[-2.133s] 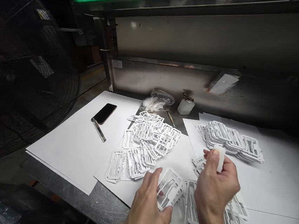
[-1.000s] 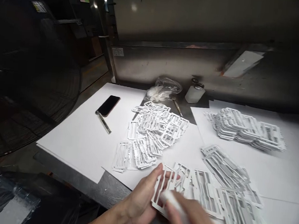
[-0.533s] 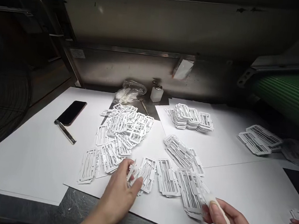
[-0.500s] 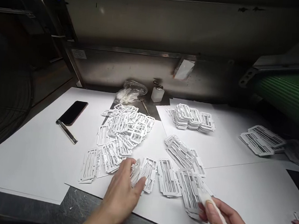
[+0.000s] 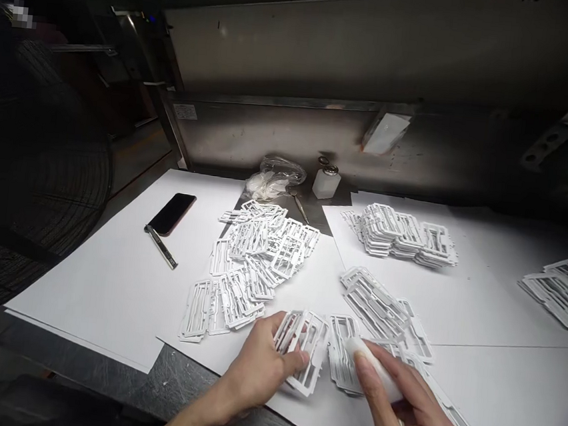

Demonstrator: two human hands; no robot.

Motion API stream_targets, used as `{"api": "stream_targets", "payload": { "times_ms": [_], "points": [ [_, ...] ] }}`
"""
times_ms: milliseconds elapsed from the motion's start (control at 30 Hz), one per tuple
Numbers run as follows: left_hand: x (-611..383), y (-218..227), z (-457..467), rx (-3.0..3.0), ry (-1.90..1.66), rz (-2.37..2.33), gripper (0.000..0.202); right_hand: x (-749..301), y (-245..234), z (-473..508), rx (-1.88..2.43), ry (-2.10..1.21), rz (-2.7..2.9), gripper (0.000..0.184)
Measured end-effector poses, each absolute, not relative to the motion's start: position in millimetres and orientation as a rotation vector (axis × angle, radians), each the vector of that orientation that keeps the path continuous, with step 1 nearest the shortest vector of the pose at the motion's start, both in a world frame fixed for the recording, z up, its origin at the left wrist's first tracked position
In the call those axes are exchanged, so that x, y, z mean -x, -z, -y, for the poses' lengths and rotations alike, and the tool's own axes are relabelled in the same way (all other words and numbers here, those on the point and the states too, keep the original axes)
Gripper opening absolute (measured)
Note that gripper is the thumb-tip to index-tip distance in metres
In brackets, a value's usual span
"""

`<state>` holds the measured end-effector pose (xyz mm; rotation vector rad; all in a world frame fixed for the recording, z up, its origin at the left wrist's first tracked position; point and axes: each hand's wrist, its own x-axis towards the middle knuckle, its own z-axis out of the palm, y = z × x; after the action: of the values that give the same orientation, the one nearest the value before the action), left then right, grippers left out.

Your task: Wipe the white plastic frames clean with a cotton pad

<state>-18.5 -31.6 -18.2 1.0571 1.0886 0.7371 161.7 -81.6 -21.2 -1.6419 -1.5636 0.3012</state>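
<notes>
My left hand (image 5: 267, 359) is closed on a small stack of white slotted plastic frames (image 5: 315, 350), thumb across the top one and the stack tilted. Close to it on the right, my right hand (image 5: 409, 402) pinches a small white block-like piece (image 5: 374, 369); whether it is cloth, foam or something harder I cannot tell. Partly under the right hand lie more slotted frames (image 5: 343, 356). Beyond them is another overlapping group of frames (image 5: 376, 302). A large loose heap of frames (image 5: 256, 237) spreads to the left and behind my left hand.
Neater stacks of frames (image 5: 403, 231) stand at the back, with another pile (image 5: 562, 290) at far right. A phone (image 5: 173, 214) and a metal tool (image 5: 161, 247) lie left. A bottle (image 5: 326, 181), tweezers (image 5: 300, 208) and a plastic bag (image 5: 272, 178) sit against the metal back wall (image 5: 282, 129).
My left hand has taken hold of frames from the paper and lifted them. The right hand with the white piece has come nearer to it. The view has swung left.
</notes>
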Motion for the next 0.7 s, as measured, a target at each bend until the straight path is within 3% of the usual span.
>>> {"api": "stream_targets", "payload": {
  "times_ms": [167, 400, 700],
  "points": [
    [29, 16, 48, -0.977, -0.861, -1.016, 0.027, -127, 7, 51, 1.442, -0.304, 1.726, 0.028],
    [40, 18, 53, -0.779, -0.893, -0.975, 0.03, -131, 17, 51, 1.472, -0.232, 1.765, 0.038],
    [50, 4, 55, -0.798, -0.767, -0.93, 0.027, -161, 14, 50, 1.36, -0.236, 2.098, 0.024]
  ]
}}
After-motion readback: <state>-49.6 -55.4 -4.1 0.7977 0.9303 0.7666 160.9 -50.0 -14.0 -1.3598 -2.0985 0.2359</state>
